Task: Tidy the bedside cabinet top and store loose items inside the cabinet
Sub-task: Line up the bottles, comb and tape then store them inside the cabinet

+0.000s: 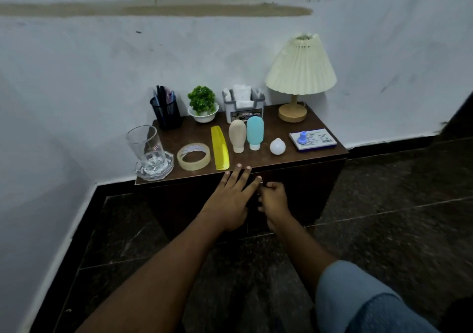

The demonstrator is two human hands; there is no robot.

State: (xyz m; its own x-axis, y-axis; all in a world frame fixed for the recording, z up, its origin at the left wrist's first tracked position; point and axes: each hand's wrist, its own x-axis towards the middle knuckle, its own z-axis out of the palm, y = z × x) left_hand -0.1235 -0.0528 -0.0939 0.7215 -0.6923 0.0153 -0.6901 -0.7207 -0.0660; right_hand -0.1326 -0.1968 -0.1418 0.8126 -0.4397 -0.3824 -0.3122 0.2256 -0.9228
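Nearest the lens, a blue-clad knee [358, 294] sits below two forearms reaching to the dark bedside cabinet [307, 192]. The left hand [230, 199] lies flat, fingers straight, against its front edge, and the right hand [272, 199] curls round what looks like a small door handle [260, 184]. On top, the tape roll [193, 156], yellow comb [219, 148], beige bottle [237, 135] and blue bottle [255, 132] look light and easy to pinch by their sides, while the glass tumbler [146, 141] seems fragile and slippery, best grasped round its body.

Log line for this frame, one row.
left hand: flat on cabinet front | right hand: curled at middle seam, grip unclear | cabinet: looks shut | tape, comb: on top
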